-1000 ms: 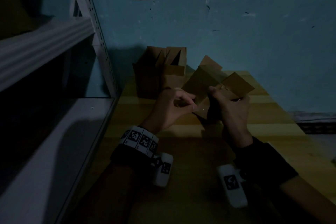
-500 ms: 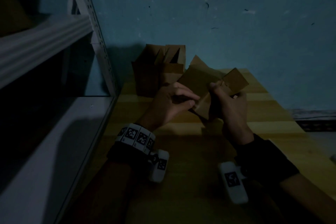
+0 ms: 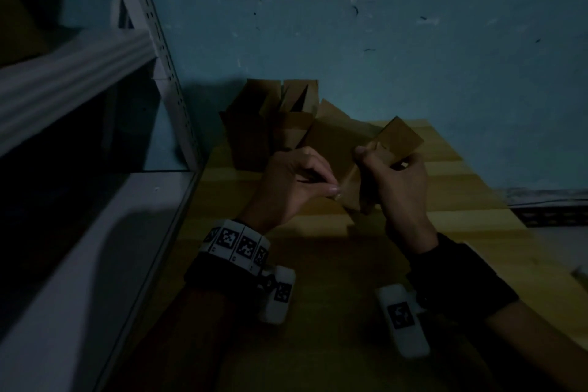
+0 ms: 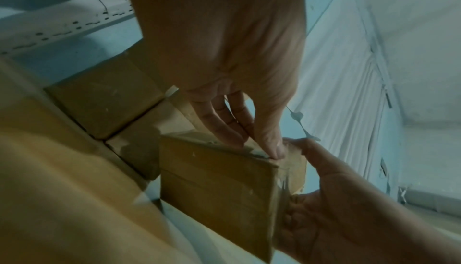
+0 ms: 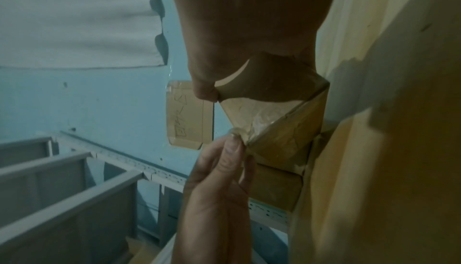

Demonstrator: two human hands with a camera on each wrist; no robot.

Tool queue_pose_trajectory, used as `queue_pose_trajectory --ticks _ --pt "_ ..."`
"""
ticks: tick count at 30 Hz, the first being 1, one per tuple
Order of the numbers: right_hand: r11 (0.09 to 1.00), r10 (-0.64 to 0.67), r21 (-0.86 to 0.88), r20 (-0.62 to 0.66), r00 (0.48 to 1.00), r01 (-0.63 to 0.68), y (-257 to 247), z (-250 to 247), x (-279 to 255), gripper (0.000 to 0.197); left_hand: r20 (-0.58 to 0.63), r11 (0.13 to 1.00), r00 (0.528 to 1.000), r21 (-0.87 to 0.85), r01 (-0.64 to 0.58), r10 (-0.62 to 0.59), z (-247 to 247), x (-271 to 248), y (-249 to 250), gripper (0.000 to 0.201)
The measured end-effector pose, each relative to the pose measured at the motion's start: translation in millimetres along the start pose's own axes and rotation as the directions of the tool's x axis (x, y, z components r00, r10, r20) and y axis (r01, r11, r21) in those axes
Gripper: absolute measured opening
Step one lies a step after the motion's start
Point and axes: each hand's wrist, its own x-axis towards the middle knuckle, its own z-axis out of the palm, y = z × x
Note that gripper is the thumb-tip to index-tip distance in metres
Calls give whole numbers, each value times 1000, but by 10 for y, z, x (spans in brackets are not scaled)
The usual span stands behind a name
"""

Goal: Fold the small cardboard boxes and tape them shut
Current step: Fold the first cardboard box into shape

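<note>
Dim wooden table (image 3: 461, 188), right hand (image 3: 397, 181) gripping box (image 3: 334, 146), wrist view reveals left hand (image 5: 219, 179) fingers pinching clear tape (image 5: 252, 128)

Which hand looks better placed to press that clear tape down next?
Left, probably. The left hand already pinches the clear tape at the box corner, while the right hand grips the box steady.

box (image 3: 337, 149) tilted further, left hand (image 3: 296, 181) re-pinching
</note>
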Motion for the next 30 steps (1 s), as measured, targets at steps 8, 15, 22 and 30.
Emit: queue_pose_trajectory --ticks 8,15,22,30 --pt "1000 -18 18 -30 999 19 21 -122 158 72 43 1000 999 -17 4 -3 3 7 55 13" --pt "994 42 96 9 999 -42 8 -170 140 25 77 999 997 -32 28 -25 -16 7 114 15" --pt "995 35 95 11 999 -36 -67 -174 112 25 172 992 978 -19 127 -122 -55 24 182 13" --pt "999 9 45 18 1000 -9 -182 -220 123 50 128 948 954 -133 288 -272 -214 26 157 21"
